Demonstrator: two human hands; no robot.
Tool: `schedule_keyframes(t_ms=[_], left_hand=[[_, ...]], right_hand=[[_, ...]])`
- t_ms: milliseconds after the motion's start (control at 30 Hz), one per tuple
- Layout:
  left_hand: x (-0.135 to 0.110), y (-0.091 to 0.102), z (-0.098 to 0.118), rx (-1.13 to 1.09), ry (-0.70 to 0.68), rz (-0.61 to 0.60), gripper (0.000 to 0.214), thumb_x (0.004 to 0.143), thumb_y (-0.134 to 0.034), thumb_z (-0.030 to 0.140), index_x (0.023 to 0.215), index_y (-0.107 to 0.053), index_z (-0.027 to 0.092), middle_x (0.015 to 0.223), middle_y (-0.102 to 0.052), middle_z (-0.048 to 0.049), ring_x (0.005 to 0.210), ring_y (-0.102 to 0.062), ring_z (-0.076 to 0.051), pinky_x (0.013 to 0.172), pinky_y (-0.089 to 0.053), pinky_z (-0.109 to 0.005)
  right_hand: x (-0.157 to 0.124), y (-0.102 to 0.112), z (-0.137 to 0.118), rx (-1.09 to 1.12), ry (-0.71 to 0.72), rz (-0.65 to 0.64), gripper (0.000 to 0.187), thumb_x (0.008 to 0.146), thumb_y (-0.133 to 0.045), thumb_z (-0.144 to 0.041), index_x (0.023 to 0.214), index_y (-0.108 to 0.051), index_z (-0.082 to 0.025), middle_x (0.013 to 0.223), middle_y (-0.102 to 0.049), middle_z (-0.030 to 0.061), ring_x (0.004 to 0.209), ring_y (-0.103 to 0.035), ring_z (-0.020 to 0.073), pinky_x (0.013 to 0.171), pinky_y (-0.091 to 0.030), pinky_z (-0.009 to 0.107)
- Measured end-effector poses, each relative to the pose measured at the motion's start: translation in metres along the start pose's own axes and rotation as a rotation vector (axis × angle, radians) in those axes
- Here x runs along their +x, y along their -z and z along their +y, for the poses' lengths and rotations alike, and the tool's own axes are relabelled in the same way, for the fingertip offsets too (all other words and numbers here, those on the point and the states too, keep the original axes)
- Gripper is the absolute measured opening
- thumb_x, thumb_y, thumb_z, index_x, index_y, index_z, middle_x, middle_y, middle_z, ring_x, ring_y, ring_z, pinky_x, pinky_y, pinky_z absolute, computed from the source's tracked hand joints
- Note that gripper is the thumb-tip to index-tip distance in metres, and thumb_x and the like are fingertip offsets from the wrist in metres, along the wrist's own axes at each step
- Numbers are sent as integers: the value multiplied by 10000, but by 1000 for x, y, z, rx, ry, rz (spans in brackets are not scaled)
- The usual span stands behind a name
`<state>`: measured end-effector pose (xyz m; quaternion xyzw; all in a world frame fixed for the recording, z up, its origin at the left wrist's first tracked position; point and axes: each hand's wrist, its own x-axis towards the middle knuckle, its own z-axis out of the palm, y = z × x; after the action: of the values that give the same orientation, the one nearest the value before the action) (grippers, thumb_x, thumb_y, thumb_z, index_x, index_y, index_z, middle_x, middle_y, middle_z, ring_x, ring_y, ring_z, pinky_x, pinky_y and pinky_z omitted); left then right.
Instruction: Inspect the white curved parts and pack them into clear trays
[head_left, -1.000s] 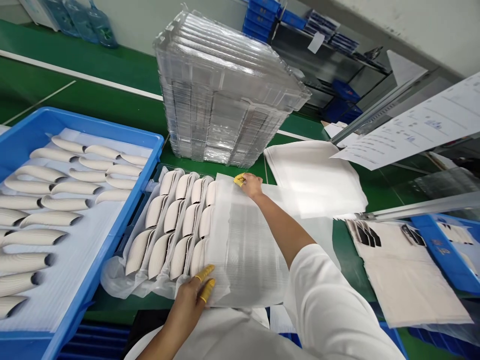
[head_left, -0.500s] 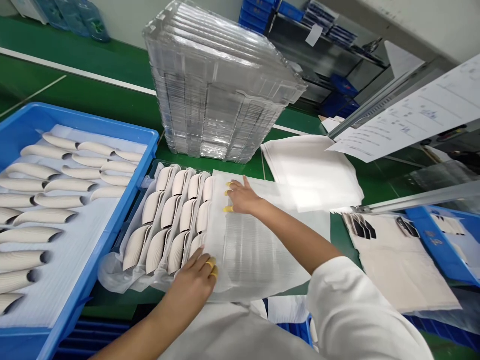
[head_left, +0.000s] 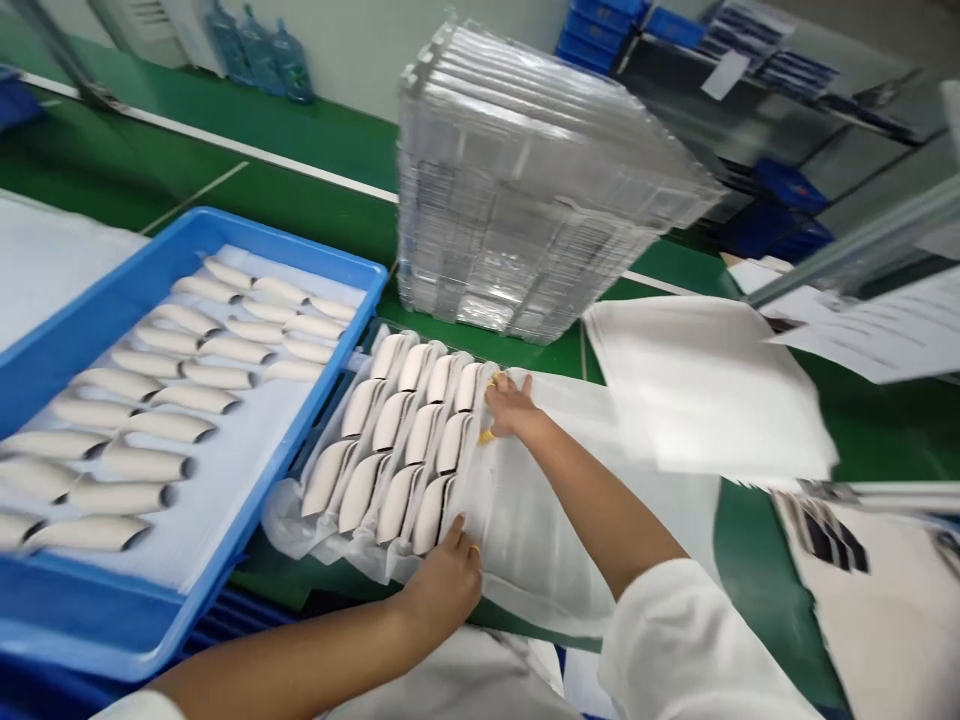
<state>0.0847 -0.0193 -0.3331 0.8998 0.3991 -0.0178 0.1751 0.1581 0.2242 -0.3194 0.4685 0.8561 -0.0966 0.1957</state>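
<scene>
Rows of cream, curved pads (head_left: pixel 397 420) with dark edges stand in a shallow clear tray, with thin translucent sheeting between the rows. A wide translucent sheet (head_left: pixel 577 500) runs from the rightmost row out to the right. At the row's near end, my left hand (head_left: pixel 446 588) is closed on the sheet's edge, its thumb pointing up beside the last pad. My right hand (head_left: pixel 510 405) touches the sheet at the far end of that row, fingers apart and bent, fingertips pressed on it. Yellow covers show on fingers of both hands.
On the left, a blue bin (head_left: pixel 292 235) holds more cream pads on a white liner. Behind stands a tall stack of clear plastic trays (head_left: pixel 517 190). White sheets (head_left: pixel 705 380) lie at the right, near a cream cloth (head_left: pixel 862 620) bearing dark pieces and a hanging printed paper (head_left: pixel 885 340).
Both hands have come to the sheet's edge beside the rightmost row, drawing the sheet back to show more of those pads. The camera's view has swung left.
</scene>
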Motion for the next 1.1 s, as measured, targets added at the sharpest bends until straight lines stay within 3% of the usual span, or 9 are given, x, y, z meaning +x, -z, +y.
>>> schedule_keyframes(t_ms=[133, 233, 267, 300, 433, 600, 733, 900, 1100], left_hand=[[6, 21, -12, -77, 55, 35, 134, 782, -640, 96, 777, -765, 142, 803, -751, -128, 830, -682, -222, 1060, -418, -428], [-15, 56, -47, -149, 172, 136, 131, 799, -637, 117, 825, -746, 184, 816, -746, -69, 834, -677, -184, 960, -484, -327], [-28, 70, -67, -164, 253, 190, 182, 825, -597, 114, 912, -738, 191, 882, -749, -70, 880, -678, -189, 902, -508, -308], [-44, 85, -90, -283, 528, 311, 232, 811, -595, 96, 952, -734, 216, 939, -752, -50, 906, -680, -182, 871, -515, -277], [-98, 130, -198, -282, 1125, 529, 424, 946, -357, 151, 1340, -513, 130, 1256, -659, -140, 1049, -658, -217, 942, -498, -345], [-101, 137, -280, -321, 1403, 501, 358, 943, -473, 274, 1249, -569, 114, 1128, -696, -189, 1118, -635, -308, 933, -482, -424], [-82, 134, -303, -389, 1466, 467, 389, 937, -547, 422, 1208, -602, 147, 1181, -670, -129, 1100, -632, -263, 960, -479, -479], [-78, 131, -311, -470, 1505, 455, 396, 919, -592, 403, 1230, -592, 158, 1210, -648, -119, 1104, -623, -253, 940, -497, -469], [-83, 133, -297, -578, 1430, 506, 314, 905, -609, 313, 1158, -599, 129, 1150, -651, -123, 1093, -618, -263, 928, -500, -478]], right_hand=[[-4, 12, -2, -44, 23, 17, 419, 900, -658, -370, 1266, -586, -180, 1441, -498, 111, 1344, -440, 329, 1120, -296, 621], [-14, 22, -3, -70, 63, 55, 385, 828, -707, -318, 1176, -646, -165, 1387, -554, 144, 1332, -462, 345, 1145, -200, 657], [-21, 25, -3, -78, 74, 76, 345, 814, -699, -294, 1134, -670, -169, 1375, -566, 161, 1333, -464, 352, 1150, -164, 667], [-30, 27, -4, -86, 82, 102, 305, 816, -672, -279, 1103, -687, -178, 1376, -568, 175, 1339, -461, 357, 1151, -134, 677], [-82, 27, -8, -107, 68, 220, 312, 897, -481, -270, 1125, -681, -196, 1415, -543, 195, 1345, -465, 361, 1129, -125, 721], [-154, 7, 1, 49, 133, 299, 322, 926, -443, -342, 1124, -681, -253, 1304, -650, 136, 1195, -620, 315, 1126, -302, 655], [-202, -21, 17, 184, 88, 356, 332, 936, -456, -446, 1196, -640, -352, 1282, -674, 85, 1118, -673, 313, 1116, -336, 669], [-240, -52, 22, 247, -21, 378, 303, 922, -484, -438, 1149, -671, -369, 1228, -709, 73, 1096, -690, 322, 1076, -413, 645], [-244, -41, -14, 271, 4, 445, 282, 951, -489, -349, 1168, -666, -316, 1190, -724, 94, 1065, -707, 288, 1079, -392, 656]])
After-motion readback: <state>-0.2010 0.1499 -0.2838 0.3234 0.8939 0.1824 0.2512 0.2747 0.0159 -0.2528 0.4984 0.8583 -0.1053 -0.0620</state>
